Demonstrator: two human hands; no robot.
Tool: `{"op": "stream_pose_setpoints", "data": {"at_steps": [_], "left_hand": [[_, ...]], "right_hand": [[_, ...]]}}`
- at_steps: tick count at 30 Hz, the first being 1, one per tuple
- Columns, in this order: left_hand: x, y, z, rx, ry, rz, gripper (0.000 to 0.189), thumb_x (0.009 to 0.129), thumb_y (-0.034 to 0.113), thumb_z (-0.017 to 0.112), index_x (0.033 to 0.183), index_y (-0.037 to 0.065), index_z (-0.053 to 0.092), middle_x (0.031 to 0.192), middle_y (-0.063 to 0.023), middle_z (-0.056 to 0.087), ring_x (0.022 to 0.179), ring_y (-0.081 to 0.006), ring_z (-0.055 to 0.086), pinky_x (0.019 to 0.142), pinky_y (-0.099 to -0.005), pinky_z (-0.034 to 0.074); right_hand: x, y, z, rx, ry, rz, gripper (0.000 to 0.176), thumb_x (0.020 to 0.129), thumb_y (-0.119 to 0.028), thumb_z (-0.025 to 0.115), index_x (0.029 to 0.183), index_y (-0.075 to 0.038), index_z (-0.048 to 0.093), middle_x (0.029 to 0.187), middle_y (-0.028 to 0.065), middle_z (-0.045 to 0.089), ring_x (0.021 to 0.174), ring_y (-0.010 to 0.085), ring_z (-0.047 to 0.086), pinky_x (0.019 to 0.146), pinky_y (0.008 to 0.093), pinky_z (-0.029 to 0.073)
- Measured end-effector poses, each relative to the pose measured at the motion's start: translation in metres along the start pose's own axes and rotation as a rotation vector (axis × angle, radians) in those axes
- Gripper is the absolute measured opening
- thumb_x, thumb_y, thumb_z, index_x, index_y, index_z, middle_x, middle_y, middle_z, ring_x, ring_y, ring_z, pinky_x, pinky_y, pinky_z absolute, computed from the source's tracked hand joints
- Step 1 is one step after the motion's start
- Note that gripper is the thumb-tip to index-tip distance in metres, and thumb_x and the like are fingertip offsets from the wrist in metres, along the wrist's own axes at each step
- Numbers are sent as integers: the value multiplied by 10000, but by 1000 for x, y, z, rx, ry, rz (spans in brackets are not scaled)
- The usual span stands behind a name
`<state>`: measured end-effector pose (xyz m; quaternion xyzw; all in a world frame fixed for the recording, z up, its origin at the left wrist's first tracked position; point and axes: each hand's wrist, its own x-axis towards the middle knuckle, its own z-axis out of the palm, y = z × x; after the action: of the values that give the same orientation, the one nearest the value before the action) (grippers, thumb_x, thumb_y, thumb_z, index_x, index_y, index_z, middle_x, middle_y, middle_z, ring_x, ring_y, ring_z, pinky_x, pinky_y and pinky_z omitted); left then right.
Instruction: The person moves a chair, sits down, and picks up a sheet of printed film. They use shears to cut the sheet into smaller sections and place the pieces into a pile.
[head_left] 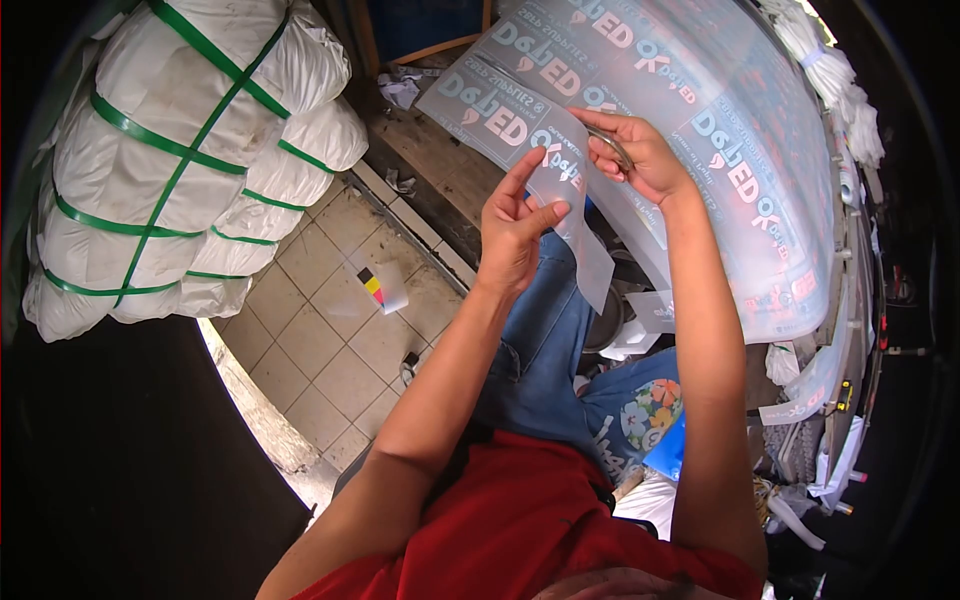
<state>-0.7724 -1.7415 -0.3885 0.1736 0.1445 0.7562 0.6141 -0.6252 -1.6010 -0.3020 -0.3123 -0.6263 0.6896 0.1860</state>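
Observation:
A translucent plastic sheet (480, 100) with repeated white and red lettering lies in front of me. My left hand (515, 225) pinches a partly separated piece of it between thumb and fingers, the index finger pointing up along the print. A narrow end of that piece (590, 262) hangs below the hand over my jeans. At the sheet's edge, my right hand (640, 158) has its fingers curled round a curved metal tool that looks like scissors (617, 150). Its index finger stretches left over the sheet; the blades are hidden or too small to make out.
Stacked printed sheets (760, 250) spread to the right. A big white bundle with green straps (190, 150) stands at the left. Beneath it are floor tiles (310, 330) bearing a scrap with yellow and red print (372, 287). A wooden board (435, 175) and paper scraps lie ahead.

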Motion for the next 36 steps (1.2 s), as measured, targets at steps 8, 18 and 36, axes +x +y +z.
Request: {"op": "stream_pose_setpoints", "data": {"at_steps": [8,18,36], "left_hand": [[-2,1,0,15,-29,-43,699,792,-121,678,1433,-37,411,1295,-128,562,1117,-177,614,972,-288,497],[-2,3,3,13,-17,-19,701,792,-119,672,1435,-46,404,1227,-118,592,1053,-159,620,951,-266,494],[-15,-11,7,291,-217,-107,439,878,8,642,1287,-85,509,1247,-183,597,1104,-271,618,967,-412,524]], "right_hand": [[14,3,4,86,57,4,505,943,-177,648,1385,26,512,816,-39,588,576,14,475,475,159,360],[18,-2,5,-48,54,7,560,912,-273,702,1385,-23,536,687,-94,547,526,-19,440,453,154,315],[-134,-67,12,-452,252,-292,458,862,10,647,1314,-50,599,729,-13,605,641,34,514,556,238,425]]}}
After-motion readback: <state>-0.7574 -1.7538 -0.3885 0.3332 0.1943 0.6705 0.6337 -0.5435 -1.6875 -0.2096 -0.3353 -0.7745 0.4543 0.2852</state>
